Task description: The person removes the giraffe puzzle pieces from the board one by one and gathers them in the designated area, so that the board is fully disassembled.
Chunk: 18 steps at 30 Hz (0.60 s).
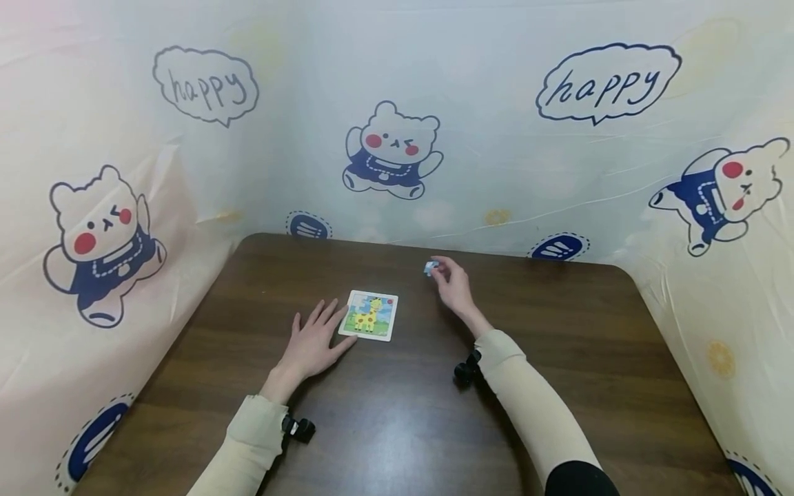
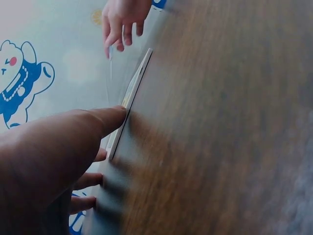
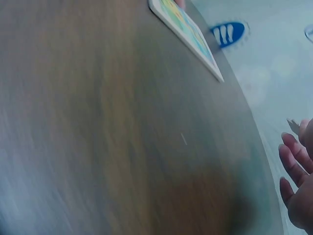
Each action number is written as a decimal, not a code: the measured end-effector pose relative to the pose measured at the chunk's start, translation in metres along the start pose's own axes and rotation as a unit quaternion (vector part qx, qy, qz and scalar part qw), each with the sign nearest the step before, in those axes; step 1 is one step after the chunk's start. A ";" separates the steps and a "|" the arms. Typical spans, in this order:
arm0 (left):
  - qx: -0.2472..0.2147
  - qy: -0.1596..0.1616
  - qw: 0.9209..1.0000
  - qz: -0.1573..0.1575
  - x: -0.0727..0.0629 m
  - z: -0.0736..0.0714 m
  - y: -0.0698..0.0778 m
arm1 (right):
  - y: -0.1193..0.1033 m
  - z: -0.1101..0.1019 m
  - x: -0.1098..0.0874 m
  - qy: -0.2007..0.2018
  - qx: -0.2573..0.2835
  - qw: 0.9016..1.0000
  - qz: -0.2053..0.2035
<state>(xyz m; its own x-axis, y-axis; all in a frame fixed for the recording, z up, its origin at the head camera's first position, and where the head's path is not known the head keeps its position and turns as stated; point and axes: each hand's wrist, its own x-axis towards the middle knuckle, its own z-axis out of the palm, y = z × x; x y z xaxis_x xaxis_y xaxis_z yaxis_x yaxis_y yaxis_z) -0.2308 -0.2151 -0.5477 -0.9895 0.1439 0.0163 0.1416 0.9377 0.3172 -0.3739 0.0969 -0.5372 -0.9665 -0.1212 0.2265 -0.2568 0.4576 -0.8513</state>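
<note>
A square jigsaw puzzle [image 1: 376, 318] with a white border and a yellow giraffe picture lies flat on the wooden table. At its left side is my left hand [image 1: 310, 346], fingers spread and straight. The left thumb [image 2: 115, 117] touches the puzzle's near edge. A pale patch shows at the picture's upper left. Farther back and to the right, my right hand [image 1: 455, 286] pinches a small light-blue puzzle piece [image 1: 431, 267] between thumb and index finger, above the table. In the right wrist view only a thin edge of the piece [image 3: 293, 126] shows beside the fingers.
The dark brown table [image 1: 397, 427] ends at the back against a pale curtain [image 1: 484, 158] printed with bears and "happy" bubbles. The curtain also hangs along both sides. Black wrist cameras are strapped under both cream sleeves [image 1: 540, 406].
</note>
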 end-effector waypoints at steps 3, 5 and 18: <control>0.001 -0.001 1.000 -0.001 0.000 0.000 0.000 | 0.009 -0.014 0.003 0.007 -0.011 1.000 0.005; 0.000 -0.001 1.000 -0.001 0.000 0.000 0.000 | 0.015 -0.021 0.005 0.008 -0.017 1.000 0.011; -0.005 0.002 1.000 0.000 -0.001 0.001 0.000 | 0.036 -0.049 0.013 -0.019 -0.028 0.999 0.034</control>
<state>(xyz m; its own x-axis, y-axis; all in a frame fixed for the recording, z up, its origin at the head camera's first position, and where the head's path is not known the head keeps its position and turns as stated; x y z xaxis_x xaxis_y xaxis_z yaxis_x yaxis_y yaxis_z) -0.2300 -0.2155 -0.5485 -0.9896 0.1420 0.0208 0.1410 0.9347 0.3261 -0.3955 0.1552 -0.5422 -0.9811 -0.1216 0.1503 -0.1918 0.5145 -0.8358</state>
